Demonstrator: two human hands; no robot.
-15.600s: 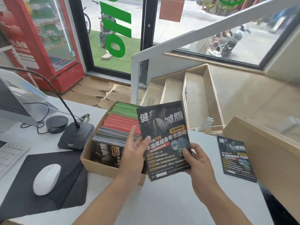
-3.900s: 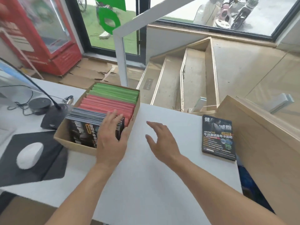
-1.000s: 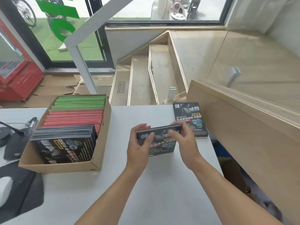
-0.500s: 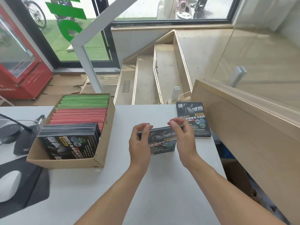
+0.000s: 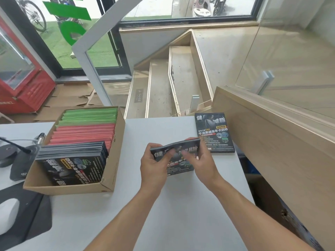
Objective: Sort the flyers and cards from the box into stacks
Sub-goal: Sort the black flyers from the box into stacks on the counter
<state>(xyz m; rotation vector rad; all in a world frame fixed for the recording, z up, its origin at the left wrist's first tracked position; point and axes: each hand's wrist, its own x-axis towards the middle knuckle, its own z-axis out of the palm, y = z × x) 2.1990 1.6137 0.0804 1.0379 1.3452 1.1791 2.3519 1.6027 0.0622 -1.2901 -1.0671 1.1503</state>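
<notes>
White desk (image 5: pixel 163 214) at a shop front, glass door and steps beyond. Nearest: L hand (image 5: pixel 154 169) and R hand (image 5: pixel 203 163) both grip one bundle of black flyers (image 5: pixel 178 160) above desk centre; fingers curled round its L and R edges, thumbs on top, bundle bowed upward. Near L edge: white mouse (image 5: pixel 8 216) on black pad (image 5: pixel 34 221). Mid L: open cardboard box (image 5: pixel 110 176), contents on edge in 3 groups – black flyers in box (image 5: pixel 72 165) at front, red cards (image 5: pixel 83 133) in middle, green cards (image 5: pixel 90 115) at back. Mic base (image 5: pixel 20 167) just L of box. Far R: flat flyer stack (image 5: pixel 213 133) on desk, beside wooden partition (image 5: pixel 272 142), just beyond R hand; contact w/ it – cannot tell.
</notes>
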